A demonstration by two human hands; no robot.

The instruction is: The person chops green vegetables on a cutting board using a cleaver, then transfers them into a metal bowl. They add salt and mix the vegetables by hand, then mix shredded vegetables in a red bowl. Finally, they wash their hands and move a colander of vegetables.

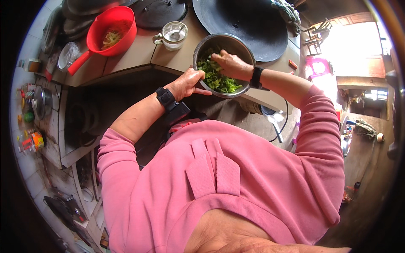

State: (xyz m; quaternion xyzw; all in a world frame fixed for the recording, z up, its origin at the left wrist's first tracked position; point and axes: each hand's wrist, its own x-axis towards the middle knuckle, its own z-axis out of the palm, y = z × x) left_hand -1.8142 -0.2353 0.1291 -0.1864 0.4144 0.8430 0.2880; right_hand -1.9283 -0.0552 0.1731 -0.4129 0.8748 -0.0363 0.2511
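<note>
A round metal bowl (250,52) holds chopped green leafy vegetables (218,77) and overlaps the counter's edge in the view. My left hand (189,83) grips the bowl's rim at its left side. Inside the bowl, my right hand (232,64) has its fingers down among the greens; whether they pinch any is hidden. Left of the bowl stands a glass mug (173,39) with white contents and a spoon in it. Farther left is a red plastic ladle-shaped strainer or scoop (126,34) with pale shredded vegetable (111,39) inside.
A large black wok (269,41) sits behind and right of the bowl, with a knotted cloth (289,15) on its rim. A dark round lid (158,12) lies behind the mug. Bottles and jars (33,142) line the far left. A red lighter (292,64) lies at right.
</note>
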